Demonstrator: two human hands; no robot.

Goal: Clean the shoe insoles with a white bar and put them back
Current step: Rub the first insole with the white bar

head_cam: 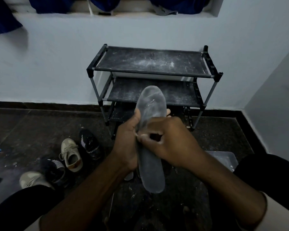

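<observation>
Grey insole [150,104] in left hand [126,144]

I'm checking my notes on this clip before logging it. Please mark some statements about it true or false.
1. The left hand holds the insole. True.
2. The shoes stand on the rack. False: they are on the floor, left of it.
3. White powder dusts the rack's top shelf. True.
4. The insole lies on the floor. False: it is held up in front of the rack.
</observation>
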